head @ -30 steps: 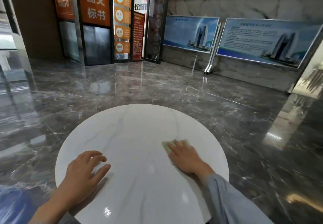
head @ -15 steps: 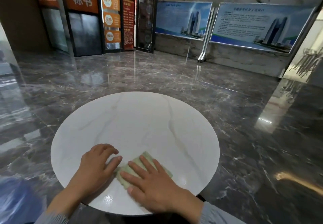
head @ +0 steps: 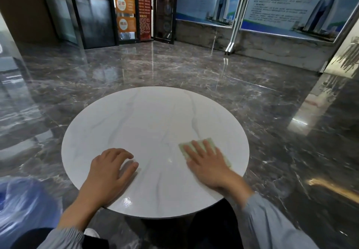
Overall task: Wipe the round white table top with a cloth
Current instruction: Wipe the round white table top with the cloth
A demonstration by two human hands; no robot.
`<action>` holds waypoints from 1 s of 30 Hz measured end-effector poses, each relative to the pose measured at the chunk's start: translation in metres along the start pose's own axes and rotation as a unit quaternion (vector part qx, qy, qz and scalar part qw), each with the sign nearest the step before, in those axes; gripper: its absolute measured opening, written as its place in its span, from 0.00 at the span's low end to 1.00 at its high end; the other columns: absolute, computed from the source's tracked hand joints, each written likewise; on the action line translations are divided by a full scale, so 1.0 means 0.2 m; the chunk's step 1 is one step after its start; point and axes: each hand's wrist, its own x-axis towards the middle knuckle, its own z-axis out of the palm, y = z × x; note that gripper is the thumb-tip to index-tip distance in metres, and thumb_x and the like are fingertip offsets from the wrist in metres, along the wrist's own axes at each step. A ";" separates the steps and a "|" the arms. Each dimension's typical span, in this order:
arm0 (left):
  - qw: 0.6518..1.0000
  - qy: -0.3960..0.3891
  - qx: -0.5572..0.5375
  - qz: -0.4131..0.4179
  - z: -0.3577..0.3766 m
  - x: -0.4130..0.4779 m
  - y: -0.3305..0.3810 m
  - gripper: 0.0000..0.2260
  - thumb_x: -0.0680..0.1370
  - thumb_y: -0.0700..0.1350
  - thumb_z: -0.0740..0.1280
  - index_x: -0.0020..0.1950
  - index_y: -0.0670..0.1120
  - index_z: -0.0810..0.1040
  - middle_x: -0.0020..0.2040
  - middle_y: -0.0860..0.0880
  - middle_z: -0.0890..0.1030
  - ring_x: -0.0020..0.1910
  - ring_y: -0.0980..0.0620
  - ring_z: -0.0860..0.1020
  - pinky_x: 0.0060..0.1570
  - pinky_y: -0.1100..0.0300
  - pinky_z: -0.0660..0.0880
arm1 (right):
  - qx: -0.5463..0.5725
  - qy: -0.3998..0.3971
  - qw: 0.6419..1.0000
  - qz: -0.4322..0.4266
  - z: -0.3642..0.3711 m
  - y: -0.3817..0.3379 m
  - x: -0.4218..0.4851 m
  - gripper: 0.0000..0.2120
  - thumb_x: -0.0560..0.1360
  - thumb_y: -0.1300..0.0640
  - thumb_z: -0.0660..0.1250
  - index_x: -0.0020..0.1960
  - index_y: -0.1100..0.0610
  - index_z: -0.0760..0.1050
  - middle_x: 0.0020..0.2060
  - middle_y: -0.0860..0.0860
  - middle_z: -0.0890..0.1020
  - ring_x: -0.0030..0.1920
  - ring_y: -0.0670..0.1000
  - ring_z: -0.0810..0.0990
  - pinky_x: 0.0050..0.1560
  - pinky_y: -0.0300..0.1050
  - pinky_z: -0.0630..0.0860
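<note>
Dark polished marble floor [head: 272, 102] all round the round white table top [head: 151, 124]. Pressing the pale green cloth [head: 211, 143] flat onto the table top's right side with the right hand [head: 207, 165], fingers straight and spread. Resting the left hand [head: 110, 169] on the table top's near-left part, fingers loosely curled, gripping nothing. Beyond the table top, two poster boards [head: 207, 1].

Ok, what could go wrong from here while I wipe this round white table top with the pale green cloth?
1. The pale green folded cloth lies under the flat right hand, close to the right rim of the round white marble-look table top. A wide stroke might carry it over the edge.
2. The left hand rests near the front rim. Leaning on it might rock the table.
</note>
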 end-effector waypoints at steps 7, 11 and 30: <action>0.999 -0.033 0.024 -0.008 0.00 -0.02 -0.02 0.17 0.81 0.66 0.57 0.54 0.59 0.81 0.57 0.60 0.80 0.59 0.51 0.79 0.56 0.48 0.74 | 0.014 -0.016 0.982 -0.188 0.06 -0.32 -0.40 0.25 0.86 0.36 0.45 0.77 0.27 0.37 0.82 0.36 0.39 0.79 0.44 0.26 0.77 0.51 0.26; 0.998 -0.047 0.028 -0.019 0.00 -0.02 -0.02 0.16 0.81 0.67 0.56 0.54 0.61 0.79 0.58 0.62 0.79 0.61 0.53 0.78 0.59 0.48 0.72 | 0.014 -0.012 0.996 -0.087 0.00 0.01 -0.25 0.26 0.85 0.34 0.44 0.80 0.28 0.41 0.82 0.34 0.40 0.81 0.44 0.31 0.80 0.53 0.34; 0.998 -0.050 0.017 -0.028 -0.02 -0.03 0.01 0.16 0.79 0.69 0.54 0.53 0.63 0.77 0.55 0.64 0.76 0.57 0.50 0.79 0.56 0.48 0.73 | 0.039 0.014 0.989 -0.144 0.11 -0.23 -0.55 0.25 0.86 0.37 0.46 0.81 0.30 0.45 0.83 0.35 0.43 0.82 0.45 0.32 0.78 0.51 0.30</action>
